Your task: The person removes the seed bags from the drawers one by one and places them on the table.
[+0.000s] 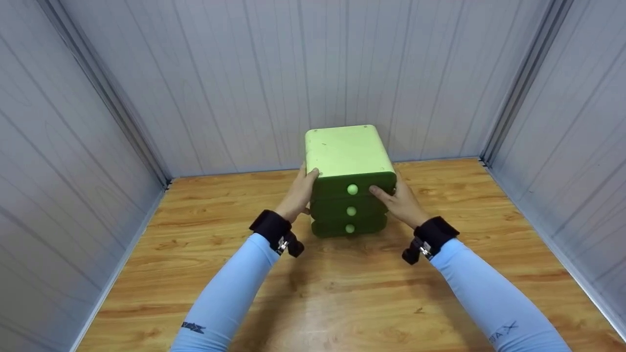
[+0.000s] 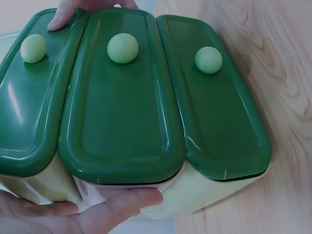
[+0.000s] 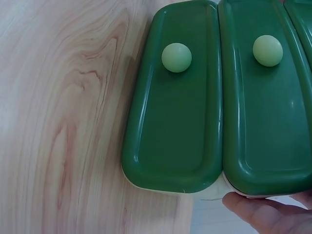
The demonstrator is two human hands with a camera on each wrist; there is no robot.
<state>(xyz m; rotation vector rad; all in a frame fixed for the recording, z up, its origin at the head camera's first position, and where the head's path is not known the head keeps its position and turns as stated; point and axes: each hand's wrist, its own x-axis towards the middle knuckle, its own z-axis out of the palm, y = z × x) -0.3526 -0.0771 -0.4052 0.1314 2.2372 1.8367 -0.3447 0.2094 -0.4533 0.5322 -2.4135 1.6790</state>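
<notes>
A small drawer cabinet with a pale green body stands at the middle back. Three dark green drawer fronts face me, stacked one above another, each with a round pale green knob. My left hand grips the cabinet's left side, thumb by the upper front corner. On the opposite side my right hand holds it, with the thumb lying on the top drawer front beside the knob. In the right wrist view, fingers touch the side near the middle drawer. Most of the right-hand fingers are hidden behind the cabinet.
The cabinet is over a wood-patterned surface. Pale ribbed panels enclose it: a back wall, a left wall and a right wall. Each wrist wears a black strap with a small camera.
</notes>
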